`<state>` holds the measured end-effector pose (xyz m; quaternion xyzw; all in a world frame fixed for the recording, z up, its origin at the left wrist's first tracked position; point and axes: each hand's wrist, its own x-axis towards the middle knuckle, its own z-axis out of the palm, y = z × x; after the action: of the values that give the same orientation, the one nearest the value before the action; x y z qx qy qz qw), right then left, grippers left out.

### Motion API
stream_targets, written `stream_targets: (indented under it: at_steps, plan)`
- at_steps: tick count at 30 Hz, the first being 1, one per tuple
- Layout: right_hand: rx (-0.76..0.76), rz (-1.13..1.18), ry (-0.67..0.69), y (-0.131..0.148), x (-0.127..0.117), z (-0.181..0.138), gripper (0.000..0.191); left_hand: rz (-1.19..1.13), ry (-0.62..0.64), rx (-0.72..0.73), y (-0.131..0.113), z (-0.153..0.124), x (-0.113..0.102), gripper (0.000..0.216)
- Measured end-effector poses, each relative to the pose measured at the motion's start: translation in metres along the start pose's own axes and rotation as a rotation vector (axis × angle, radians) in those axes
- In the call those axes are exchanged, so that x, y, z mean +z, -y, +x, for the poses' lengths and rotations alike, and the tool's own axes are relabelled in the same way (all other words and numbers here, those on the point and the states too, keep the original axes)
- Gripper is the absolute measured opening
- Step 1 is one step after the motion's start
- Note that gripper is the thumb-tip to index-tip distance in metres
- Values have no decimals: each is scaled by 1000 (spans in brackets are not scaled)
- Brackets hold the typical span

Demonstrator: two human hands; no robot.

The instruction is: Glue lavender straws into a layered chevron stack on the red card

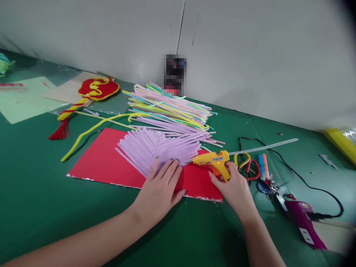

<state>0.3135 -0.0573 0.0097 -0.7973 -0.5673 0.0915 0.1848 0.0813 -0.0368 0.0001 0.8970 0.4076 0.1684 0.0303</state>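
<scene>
My left hand (161,187) lies flat with its fingers stretched over the lower edge of a leaf-like layer of lilac pipe cleaners (147,148), set in a V pattern. Beneath them is a red board (97,159) with a chipped white front edge. In my right hand (236,185) is a yellow hot glue gun (214,160), its orange light lit. The nozzle points left, at the right edge of the lilac layer; whether it touches is too small to tell. A long clear glue stick (264,146) sticks out of its back.
Loose coloured pipe cleaners (172,107) are heaped behind the board. A red fan-shaped craft with a tassel (98,89) lies back left. To the right are scissors (252,170), markers (263,166), a black cable (300,178) and a purple power strip (304,224). A wall stands behind.
</scene>
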Motion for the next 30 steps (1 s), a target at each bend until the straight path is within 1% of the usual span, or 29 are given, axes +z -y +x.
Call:
stream_targets:
  at_steps: [10, 19, 23, 30]
  plan:
    - [-135, -68, -121, -3, 4, -2, 39, -12, 2, -2, -1, 0, 0, 46]
    - [-251, -81, -183, -4, 5, -3, 34, -10, 17, -10, -1, 0, -1, 46]
    - [-279, -68, -179, -4, 6, -2, 33, -13, 23, -3, -1, 0, -1, 45]
    - [-279, -39, -147, -4, 4, -2, 33, -19, 20, -3, -1, 0, -1, 44]
